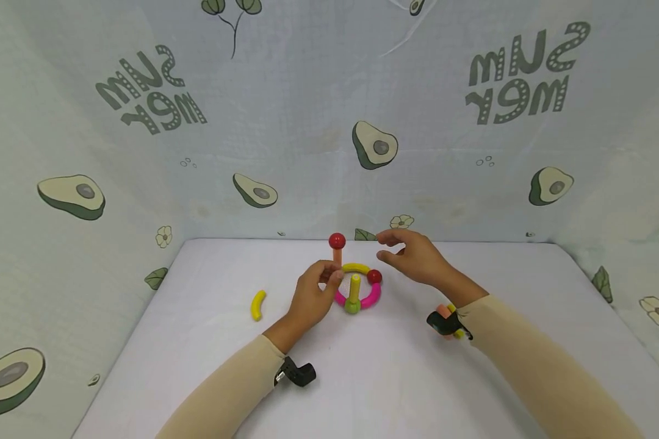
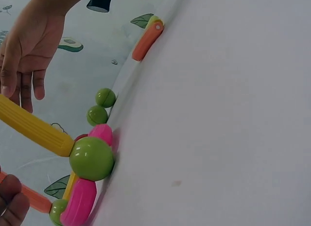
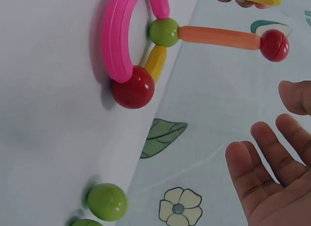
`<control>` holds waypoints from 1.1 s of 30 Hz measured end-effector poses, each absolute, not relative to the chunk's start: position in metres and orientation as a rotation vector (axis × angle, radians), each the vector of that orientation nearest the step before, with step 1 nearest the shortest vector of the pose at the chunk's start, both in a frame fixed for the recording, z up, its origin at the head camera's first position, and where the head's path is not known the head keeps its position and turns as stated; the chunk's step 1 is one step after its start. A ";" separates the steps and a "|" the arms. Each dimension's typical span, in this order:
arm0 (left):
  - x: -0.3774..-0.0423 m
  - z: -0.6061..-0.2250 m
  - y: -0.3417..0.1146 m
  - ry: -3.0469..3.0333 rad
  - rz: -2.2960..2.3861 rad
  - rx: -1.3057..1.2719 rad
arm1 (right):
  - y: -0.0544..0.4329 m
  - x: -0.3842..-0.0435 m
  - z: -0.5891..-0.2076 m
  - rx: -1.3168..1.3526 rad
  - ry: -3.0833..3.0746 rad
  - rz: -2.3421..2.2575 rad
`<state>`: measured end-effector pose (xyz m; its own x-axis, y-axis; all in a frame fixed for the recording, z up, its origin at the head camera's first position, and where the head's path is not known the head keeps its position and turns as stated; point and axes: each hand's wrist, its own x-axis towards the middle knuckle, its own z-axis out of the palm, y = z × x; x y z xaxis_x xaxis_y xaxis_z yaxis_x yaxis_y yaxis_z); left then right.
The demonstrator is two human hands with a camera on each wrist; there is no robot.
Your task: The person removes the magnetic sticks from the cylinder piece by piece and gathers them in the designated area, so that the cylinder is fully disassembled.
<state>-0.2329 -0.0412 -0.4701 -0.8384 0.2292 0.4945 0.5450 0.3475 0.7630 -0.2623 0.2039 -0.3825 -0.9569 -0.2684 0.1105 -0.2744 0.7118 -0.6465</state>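
Note:
A ring of pink [image 1: 371, 296] and yellow [image 1: 356, 267] curved sticks joined by balls lies on the table. An orange stick [image 3: 219, 37] rises from its far-left green ball [image 3: 164, 32], topped by a red ball [image 1: 337, 241]. From the near green ball [image 2: 91, 158] stands a yellow stick [image 1: 354, 286]. My left hand [image 1: 314, 292] is at the ring's left side, fingers loosely bent near the orange stick, nothing visible between thumb and fingers. My right hand [image 1: 414, 256] hovers right of the ring, empty, thumb and fingers apart.
A loose yellow curved stick [image 1: 257, 305] lies left of the ring. Under my right wrist, orange and yellow sticks [image 1: 444, 311] show partly. Two loose green balls [image 3: 107, 201] sit right of the ring. A patterned cloth [image 1: 307, 122] hangs behind the table.

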 end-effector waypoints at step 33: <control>-0.274 -0.463 -0.027 -2.478 -1.532 -0.414 | 0.141 -0.283 -0.392 0.638 -2.751 1.345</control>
<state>-0.2744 -0.0274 -0.4625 -0.9410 0.1318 0.3116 0.3376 0.4243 0.8402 -0.2826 0.1410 -0.3922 -0.9167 -0.3529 0.1871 -0.3644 0.5470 -0.7537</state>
